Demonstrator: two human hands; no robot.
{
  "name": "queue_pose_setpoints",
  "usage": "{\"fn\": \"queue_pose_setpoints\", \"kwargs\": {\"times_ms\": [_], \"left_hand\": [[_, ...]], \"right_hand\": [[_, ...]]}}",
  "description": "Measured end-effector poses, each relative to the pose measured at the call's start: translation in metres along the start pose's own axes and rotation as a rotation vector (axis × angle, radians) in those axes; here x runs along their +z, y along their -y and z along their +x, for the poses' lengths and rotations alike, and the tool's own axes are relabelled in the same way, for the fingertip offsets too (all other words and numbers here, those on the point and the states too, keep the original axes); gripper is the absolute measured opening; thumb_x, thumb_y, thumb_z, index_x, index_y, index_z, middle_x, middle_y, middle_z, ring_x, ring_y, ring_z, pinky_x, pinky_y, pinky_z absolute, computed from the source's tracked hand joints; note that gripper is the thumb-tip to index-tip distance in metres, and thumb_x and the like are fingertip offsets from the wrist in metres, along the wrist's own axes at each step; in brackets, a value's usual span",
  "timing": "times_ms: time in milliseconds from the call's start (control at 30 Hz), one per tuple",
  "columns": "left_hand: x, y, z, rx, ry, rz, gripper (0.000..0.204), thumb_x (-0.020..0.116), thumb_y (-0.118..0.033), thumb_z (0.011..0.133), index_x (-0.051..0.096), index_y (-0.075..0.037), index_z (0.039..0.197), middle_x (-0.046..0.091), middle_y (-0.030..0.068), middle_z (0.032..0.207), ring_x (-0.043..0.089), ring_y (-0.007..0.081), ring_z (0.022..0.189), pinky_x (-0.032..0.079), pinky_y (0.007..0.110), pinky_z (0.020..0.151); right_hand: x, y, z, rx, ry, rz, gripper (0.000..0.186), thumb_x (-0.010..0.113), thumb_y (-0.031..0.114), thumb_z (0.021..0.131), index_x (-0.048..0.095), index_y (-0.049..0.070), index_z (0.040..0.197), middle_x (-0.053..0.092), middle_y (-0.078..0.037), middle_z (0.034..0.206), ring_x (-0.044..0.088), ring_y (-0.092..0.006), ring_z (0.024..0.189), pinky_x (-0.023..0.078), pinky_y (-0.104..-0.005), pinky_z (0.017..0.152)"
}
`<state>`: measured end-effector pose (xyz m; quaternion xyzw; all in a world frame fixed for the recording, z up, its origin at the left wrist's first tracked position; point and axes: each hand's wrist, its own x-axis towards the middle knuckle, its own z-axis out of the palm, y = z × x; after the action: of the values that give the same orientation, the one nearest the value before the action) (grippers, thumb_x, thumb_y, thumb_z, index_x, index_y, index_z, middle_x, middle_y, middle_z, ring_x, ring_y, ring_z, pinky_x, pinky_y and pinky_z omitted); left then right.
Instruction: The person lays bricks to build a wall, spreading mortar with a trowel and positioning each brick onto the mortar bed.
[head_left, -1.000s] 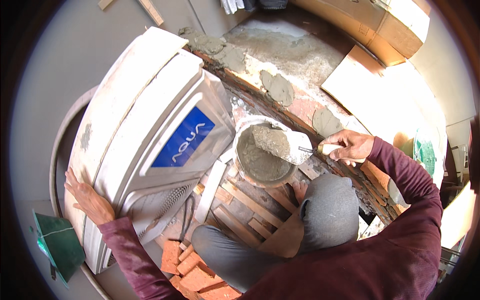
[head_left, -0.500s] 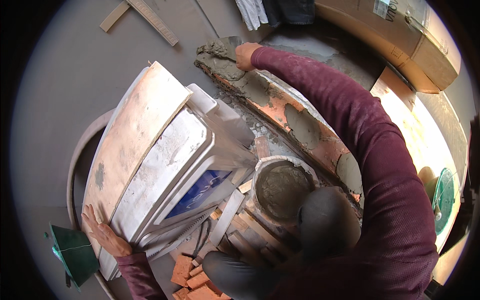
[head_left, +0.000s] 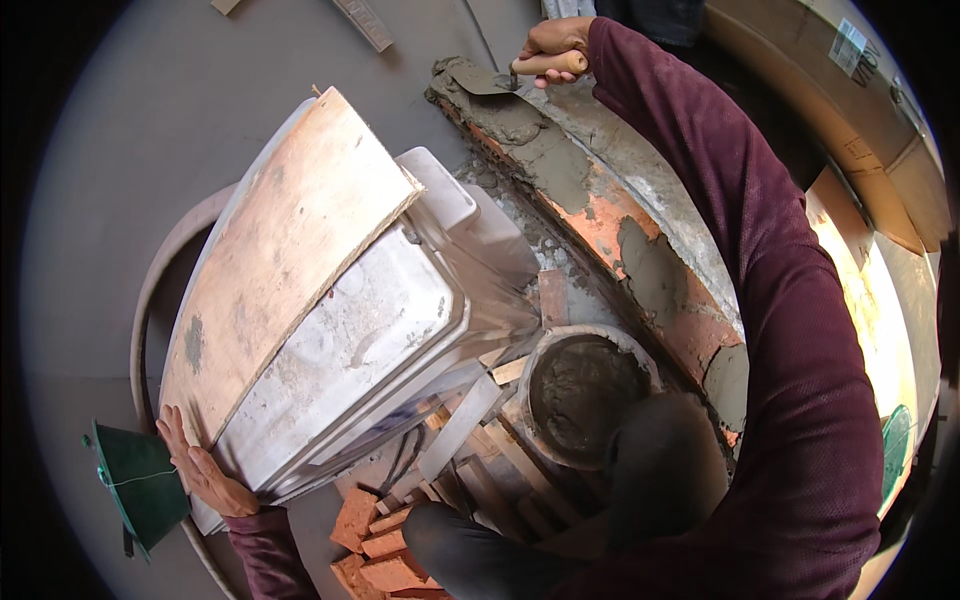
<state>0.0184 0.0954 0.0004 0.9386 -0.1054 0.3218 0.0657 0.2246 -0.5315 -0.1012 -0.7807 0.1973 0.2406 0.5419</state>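
My right hand (head_left: 553,48) grips a wooden-handled trowel (head_left: 545,66) at the far top end of a low brick ledge (head_left: 605,215). The blade lies in grey mortar (head_left: 458,90), which covers that end and sits in patches along the ledge. My left hand (head_left: 205,465) rests with fingers spread on the near end of a pale wooden board (head_left: 265,250), atop a bulky white plastic container (head_left: 340,340). A bucket of wet mortar (head_left: 590,395) stands between the container and the ledge, partly behind my knee.
A green bucket (head_left: 135,490) and a curved hose (head_left: 150,280) are at the left. Loose bricks (head_left: 390,570) and wood strips (head_left: 530,480) lie by my legs. Cardboard boxes (head_left: 840,110) stand at the upper right; another green bucket (head_left: 893,450) is at the right.
My right hand and trowel moved from over the mortar bucket up to the ledge's far end, then slightly rightward with the handle tipping into view. My left hand stays on the board.
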Motion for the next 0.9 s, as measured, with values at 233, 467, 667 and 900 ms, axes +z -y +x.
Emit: {"fn": "queue_pose_setpoints", "kwargs": {"times_ms": [233,467,667,900], "left_hand": [[-0.005,-0.004,-0.002,0.01,-0.002,0.002,0.056,0.022,-0.043,0.1,0.049,-0.01,0.137,0.043,0.0082,0.146,0.023,0.03,0.143,0.003,0.057,0.113],[-0.008,-0.004,-0.002,-0.001,0.002,-0.016,0.054,0.023,-0.04,0.099,0.049,-0.01,0.137,0.043,0.009,0.145,0.023,0.0302,0.143,0.001,0.057,0.113],[0.005,0.0,0.001,0.002,0.001,-0.036,0.054,0.024,-0.039,0.099,0.049,-0.009,0.137,0.045,0.0084,0.145,0.023,0.0302,0.143,0.001,0.057,0.113],[-0.017,0.003,-0.003,0.028,0.002,0.001,0.055,0.023,-0.037,0.099,0.048,-0.006,0.137,0.045,0.011,0.144,0.027,0.0321,0.141,0.006,0.058,0.113]], "right_hand": [[0.013,0.001,-0.062,-0.073,0.033,-0.458,0.036,0.033,0.026,0.1,0.054,-0.001,0.111,0.061,-0.011,0.07,0.052,-0.0122,0.045,0.044,-0.0277,0.036],[0.022,-0.003,-0.082,-0.272,-0.017,-0.699,0.037,0.034,0.024,0.099,0.057,-0.004,0.092,0.057,-0.009,0.064,0.05,-0.0143,0.042,0.044,-0.0295,0.037],[0.034,-0.014,-0.06,-0.261,-0.101,-0.491,0.038,0.036,0.027,0.099,0.056,-0.001,0.084,0.055,-0.006,0.061,0.048,-0.0124,0.041,0.042,-0.0275,0.036],[-0.02,-0.08,-0.146,-0.217,0.167,-0.082,0.037,0.037,0.022,0.098,0.05,0.0,0.125,0.06,-0.009,0.068,0.057,-0.0138,0.044,0.048,-0.0274,0.036]]}}
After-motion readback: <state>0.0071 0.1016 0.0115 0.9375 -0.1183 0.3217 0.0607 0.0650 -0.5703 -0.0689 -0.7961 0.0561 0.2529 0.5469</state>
